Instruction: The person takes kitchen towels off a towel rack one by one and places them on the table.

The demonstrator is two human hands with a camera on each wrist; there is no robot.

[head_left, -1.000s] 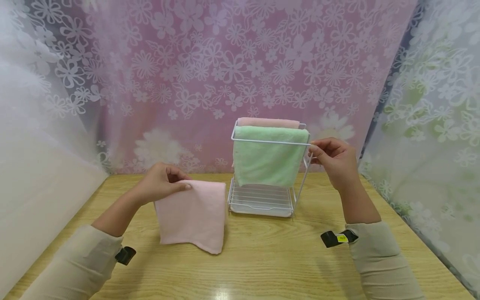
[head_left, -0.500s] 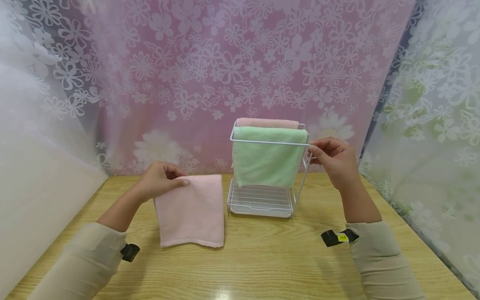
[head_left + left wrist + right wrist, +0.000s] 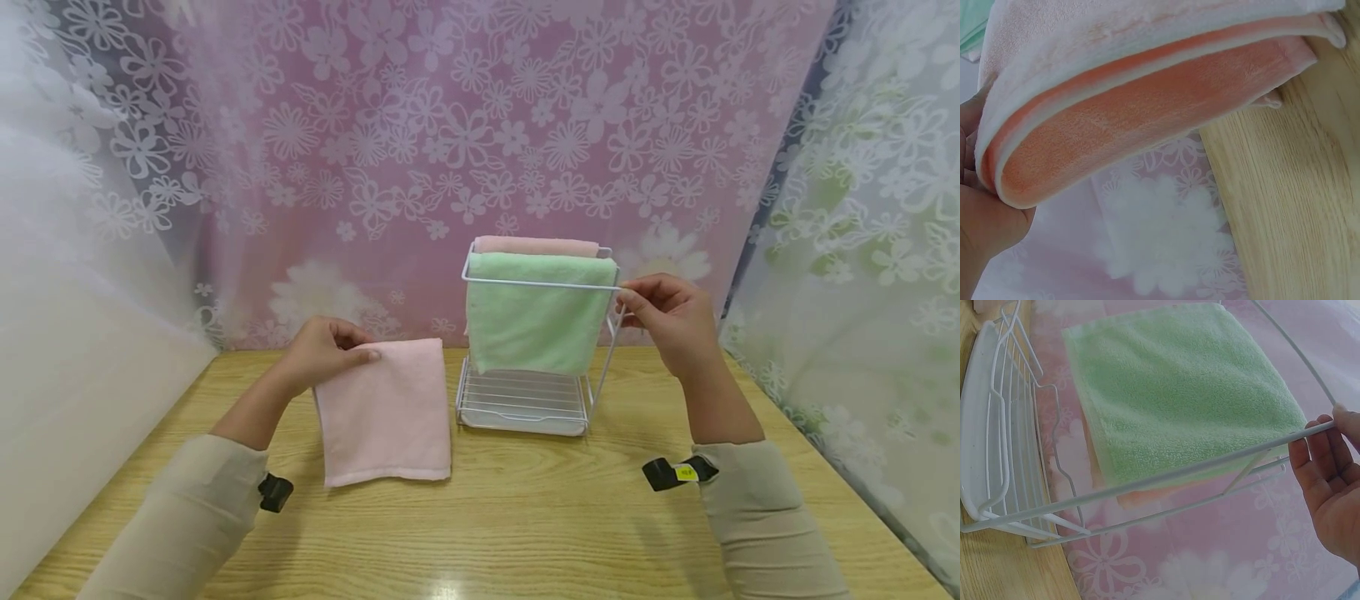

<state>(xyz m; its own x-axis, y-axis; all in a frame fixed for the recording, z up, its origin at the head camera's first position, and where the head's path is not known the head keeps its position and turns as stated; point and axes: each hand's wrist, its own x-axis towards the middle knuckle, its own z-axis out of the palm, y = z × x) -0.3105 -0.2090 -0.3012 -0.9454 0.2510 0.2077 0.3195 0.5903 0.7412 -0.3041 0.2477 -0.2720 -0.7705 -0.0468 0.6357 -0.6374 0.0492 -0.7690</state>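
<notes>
A folded pink towel (image 3: 390,417) hangs from my left hand (image 3: 318,358), pinched at its top edge between thumb and fingers; the left wrist view shows its layers in a curved fold (image 3: 1116,119). My right hand (image 3: 671,321) pinches the top right corner of a white wire rack (image 3: 543,286). Over a bar of the rack hangs a green towel (image 3: 540,317), with a second pink towel (image 3: 536,245) behind it. In the right wrist view my thumb and fingers (image 3: 1329,456) grip the rack's wire beside the green towel (image 3: 1179,394).
The rack's lower shelf has wire bars above a white tray (image 3: 525,421). It stands on a wooden table (image 3: 510,517). A pink flowered curtain (image 3: 420,150) hangs behind, with pale sheets on both sides. Each sleeve carries a black wrist device.
My left hand has moved slightly up and to the right, raising the pink towel, whose lower edge hangs straighter. My right hand and the rack look unmoved.
</notes>
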